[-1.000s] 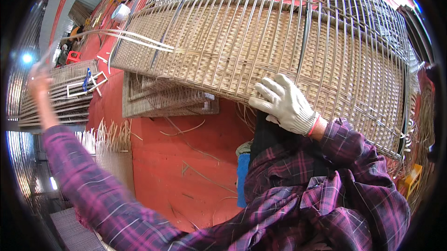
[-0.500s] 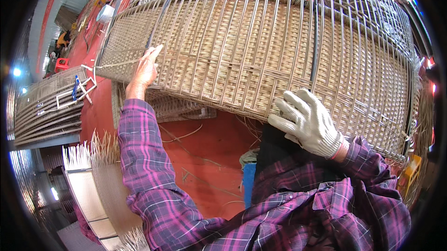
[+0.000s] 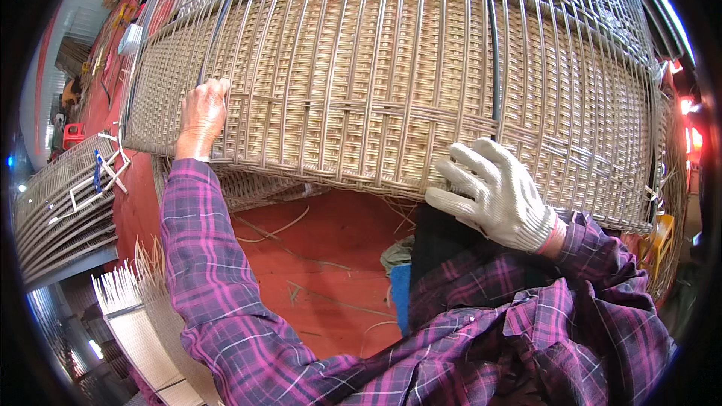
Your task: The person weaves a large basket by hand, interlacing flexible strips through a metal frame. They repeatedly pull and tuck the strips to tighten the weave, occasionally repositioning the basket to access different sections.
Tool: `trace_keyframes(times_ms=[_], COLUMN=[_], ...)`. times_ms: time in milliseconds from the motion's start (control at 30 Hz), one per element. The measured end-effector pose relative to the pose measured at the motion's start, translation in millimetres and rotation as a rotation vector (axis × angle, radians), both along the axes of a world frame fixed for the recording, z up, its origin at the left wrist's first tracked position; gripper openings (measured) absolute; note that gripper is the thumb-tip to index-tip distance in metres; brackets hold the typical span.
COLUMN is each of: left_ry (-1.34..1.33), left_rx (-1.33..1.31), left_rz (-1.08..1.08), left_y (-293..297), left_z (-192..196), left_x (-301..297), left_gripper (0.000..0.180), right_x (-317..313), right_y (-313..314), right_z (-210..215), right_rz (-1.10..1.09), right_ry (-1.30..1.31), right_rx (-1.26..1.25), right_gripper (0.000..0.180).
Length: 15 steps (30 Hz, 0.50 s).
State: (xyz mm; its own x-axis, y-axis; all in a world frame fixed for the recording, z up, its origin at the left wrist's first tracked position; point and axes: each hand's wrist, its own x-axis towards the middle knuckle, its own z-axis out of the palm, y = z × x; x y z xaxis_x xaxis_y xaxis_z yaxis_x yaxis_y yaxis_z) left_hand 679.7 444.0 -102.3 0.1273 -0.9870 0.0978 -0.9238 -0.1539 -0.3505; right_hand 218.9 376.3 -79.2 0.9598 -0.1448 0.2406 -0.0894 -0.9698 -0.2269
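Observation:
A large brown wicker piece (image 3: 361, 67) in front of me has a tightly woven panel behind upright strands spaced apart. My bare left hand (image 3: 203, 116) is closed against its left part, fingers curled in at the lower end of a dark upright bar (image 3: 218, 22). What lies inside those fingers is hidden. On the lower right edge rests my right hand (image 3: 500, 199) in a white knitted glove, fingers stretched and somewhat apart, holding nothing. A band of crosswise strands (image 3: 383, 107) runs through the uprights between my hands.
Loose strands (image 3: 323, 261) lie on the red floor (image 3: 301, 225) below. To the left stand a pale woven panel with frayed ends (image 3: 139, 331) and a stack of slatted wicker parts (image 3: 68, 195). A red stool (image 3: 74, 135) is farther off; something yellow (image 3: 658, 244) stands at right.
My left hand has gone from pointing fingers to a closed grip, and a thin strand beside it no longer shows. The view has shifted; my gloved hand stays on the edge.

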Motion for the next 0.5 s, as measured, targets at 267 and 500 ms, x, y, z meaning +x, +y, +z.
trace_keyframes(times_ms=[267, 500], left_ry=[-0.064, -0.095], left_rx=[-0.301, -0.509], left_rz=[0.113, 0.136], left_y=[4.4, 51.8], left_z=[-10.5, 11.6], left_x=[22.8, 86.5], left_gripper=[0.015, 0.024], right_x=[3.3, 3.2], right_y=[0.1, -0.2], right_z=[-2.2, -3.7], right_rz=[-0.003, -0.008], right_ry=[-0.048, -0.023], right_rx=[-0.008, -0.021], right_gripper=[0.037, 0.038])
